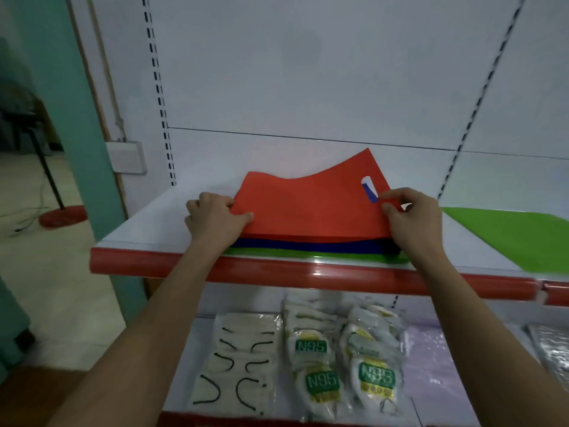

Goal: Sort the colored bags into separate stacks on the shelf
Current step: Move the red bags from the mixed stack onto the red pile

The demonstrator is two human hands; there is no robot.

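Red bag (311, 208), atop the blue bag (308, 244) and green bag (277, 252) on the shelf (147, 229), is pinched by both hands, left hand (215, 218) and right hand (412, 217), at opposite edges, likely to peel it off for its own stack.

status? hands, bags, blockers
Left hand and right hand both pinch red bag, back edge lifted. Blue bag and green bag stacked beneath. Another green bag lies right. No blockers.
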